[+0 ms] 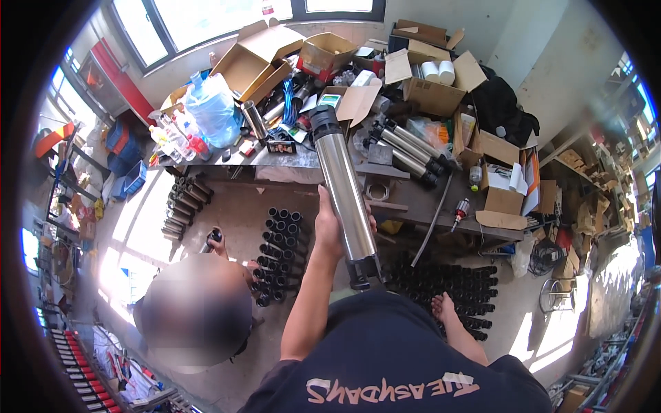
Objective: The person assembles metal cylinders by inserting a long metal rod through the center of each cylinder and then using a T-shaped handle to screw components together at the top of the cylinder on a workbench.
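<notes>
A long shiny steel cylinder point(346, 193) with black end fittings stands tilted in front of me, its top reaching over the bench edge. My left hand point(330, 224) is wrapped round its lower half. Lower right, my right hand point(444, 306) is at the edge of a dense group of black tubular parts point(475, 289) on the floor. Its fingers are curled, and whatever they may hold is hidden. More black tubular parts point(281, 237) stand in rows left of the cylinder.
A cluttered workbench point(303, 165) carries cardboard boxes point(434, 89), a water jug point(210, 113), bottles and several steel cylinders point(413, 148). On my left another person point(196, 310) holds a black part point(213, 239). Behind that person's hand, steel tubes point(186, 206) stand on the floor.
</notes>
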`<move>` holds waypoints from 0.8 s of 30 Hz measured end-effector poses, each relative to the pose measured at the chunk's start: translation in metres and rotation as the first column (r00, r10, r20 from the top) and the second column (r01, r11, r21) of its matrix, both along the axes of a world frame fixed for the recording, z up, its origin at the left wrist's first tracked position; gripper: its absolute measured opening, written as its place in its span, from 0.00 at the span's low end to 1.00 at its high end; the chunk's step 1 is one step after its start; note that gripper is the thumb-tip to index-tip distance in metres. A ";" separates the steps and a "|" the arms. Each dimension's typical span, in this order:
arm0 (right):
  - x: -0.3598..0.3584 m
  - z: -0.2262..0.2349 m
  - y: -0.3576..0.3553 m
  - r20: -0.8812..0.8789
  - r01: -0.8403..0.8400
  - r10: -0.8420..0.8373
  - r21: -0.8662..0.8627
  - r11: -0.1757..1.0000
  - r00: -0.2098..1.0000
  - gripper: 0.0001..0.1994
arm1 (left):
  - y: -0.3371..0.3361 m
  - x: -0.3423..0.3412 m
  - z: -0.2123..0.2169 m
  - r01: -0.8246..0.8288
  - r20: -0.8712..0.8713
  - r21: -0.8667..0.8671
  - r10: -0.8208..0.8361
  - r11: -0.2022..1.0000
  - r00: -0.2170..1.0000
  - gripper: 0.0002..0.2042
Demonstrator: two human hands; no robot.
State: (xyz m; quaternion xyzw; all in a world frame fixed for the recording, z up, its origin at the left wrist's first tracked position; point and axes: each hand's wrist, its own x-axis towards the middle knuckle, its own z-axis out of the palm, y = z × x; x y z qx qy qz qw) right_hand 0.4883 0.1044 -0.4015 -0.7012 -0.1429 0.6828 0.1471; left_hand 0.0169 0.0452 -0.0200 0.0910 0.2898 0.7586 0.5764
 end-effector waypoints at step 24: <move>-0.027 0.000 -0.017 0.111 -0.356 0.354 0.001 0.934 0.929 0.21 | -0.009 -0.006 0.007 0.001 0.050 0.142 -0.008 0.990 0.999 0.32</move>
